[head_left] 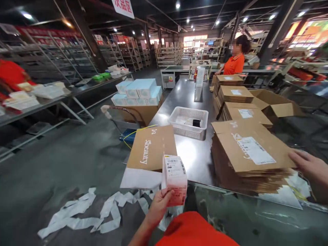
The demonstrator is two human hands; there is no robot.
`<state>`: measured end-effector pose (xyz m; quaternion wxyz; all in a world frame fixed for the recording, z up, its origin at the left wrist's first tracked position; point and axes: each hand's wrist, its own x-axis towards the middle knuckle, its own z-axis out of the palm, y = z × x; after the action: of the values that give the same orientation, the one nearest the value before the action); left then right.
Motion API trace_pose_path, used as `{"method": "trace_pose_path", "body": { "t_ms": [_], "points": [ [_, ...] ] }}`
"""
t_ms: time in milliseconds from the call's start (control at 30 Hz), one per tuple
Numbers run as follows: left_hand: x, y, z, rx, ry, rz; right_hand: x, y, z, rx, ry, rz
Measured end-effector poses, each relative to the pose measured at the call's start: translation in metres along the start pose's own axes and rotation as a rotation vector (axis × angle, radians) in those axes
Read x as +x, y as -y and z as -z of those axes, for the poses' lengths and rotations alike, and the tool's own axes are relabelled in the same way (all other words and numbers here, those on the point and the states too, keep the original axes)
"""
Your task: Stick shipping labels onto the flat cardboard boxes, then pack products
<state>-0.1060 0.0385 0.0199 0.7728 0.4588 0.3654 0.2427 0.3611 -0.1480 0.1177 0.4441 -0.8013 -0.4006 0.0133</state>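
Note:
My left hand point(160, 205) is closed on a folded strip of printed shipping labels point(174, 177), held upright near the table's front edge. Just behind the strip, a flattened cardboard box point(153, 143) with white lettering lies at the table's left corner, over a white sheet point(139, 178). At the right, my right hand point(309, 164) has its fingers on the corner of the top flattened cardboard box point(225, 136) of a tall stack, pinching its edge. A white shipping label point(258, 150) lies on that box, partly over its lettering.
A white plastic basket point(188, 131) with a small black item stands mid-table. More stacks of labelled flat boxes point(235, 92) run back along the right side. A cart with light-blue boxes point(140, 89) stands left. Crumpled white backing strip point(110, 208) trails below. A co-worker point(233, 65) stands behind.

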Motion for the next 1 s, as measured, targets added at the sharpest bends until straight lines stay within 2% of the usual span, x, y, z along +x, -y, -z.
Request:
{"method": "trace_pose_path", "body": {
  "t_ms": [33,67,133,167,200,233,333,433,533,600,667,767,867,933,1000],
  "points": [
    [0.000,0.002,-0.010,0.041,0.014,-0.008,0.001,0.004,-0.005,-0.018,-0.003,0.025],
    [-0.001,0.003,-0.020,0.087,0.026,-0.017,0.001,0.014,-0.019,-0.018,0.004,0.048],
    [-0.005,0.004,-0.035,0.156,0.044,-0.032,-0.003,0.049,-0.068,0.070,0.154,0.090],
    [-0.007,0.006,-0.041,0.166,0.044,-0.036,-0.007,0.072,-0.099,0.175,0.318,0.112],
    [-0.010,0.009,-0.045,0.158,0.033,-0.038,-0.013,0.095,-0.130,0.291,0.562,0.156],
    [-0.013,0.013,-0.046,0.137,0.011,-0.039,-0.020,0.117,-0.160,0.364,0.750,0.201],
    [-0.026,0.028,-0.036,0.085,-0.104,-0.059,-0.043,0.165,-0.232,0.440,1.151,0.268],
    [-0.048,0.036,-0.010,0.110,-0.167,-0.058,-0.062,0.186,-0.276,0.479,1.335,0.227],
    [-0.067,0.026,0.015,0.032,-0.256,-0.078,-0.081,0.201,-0.303,0.453,1.348,0.377],
    [-0.069,0.011,0.026,-0.015,-0.409,-0.142,-0.095,0.213,-0.316,0.412,1.362,0.523],
    [-0.060,-0.004,0.032,0.022,-0.588,-0.208,-0.108,0.224,-0.325,0.404,1.338,0.613],
    [-0.034,-0.013,0.040,0.087,-0.773,-0.264,-0.114,0.228,-0.332,0.372,1.173,0.656],
    [-0.009,-0.006,0.053,0.076,-0.772,-0.250,-0.095,0.224,-0.346,0.301,1.064,0.704],
    [0.002,0.005,0.064,0.045,-0.676,-0.210,-0.066,0.223,-0.365,0.256,0.942,0.721],
    [0.008,0.018,0.075,0.009,-0.564,-0.164,-0.030,0.228,-0.391,0.142,0.763,0.728]
  ]
}}
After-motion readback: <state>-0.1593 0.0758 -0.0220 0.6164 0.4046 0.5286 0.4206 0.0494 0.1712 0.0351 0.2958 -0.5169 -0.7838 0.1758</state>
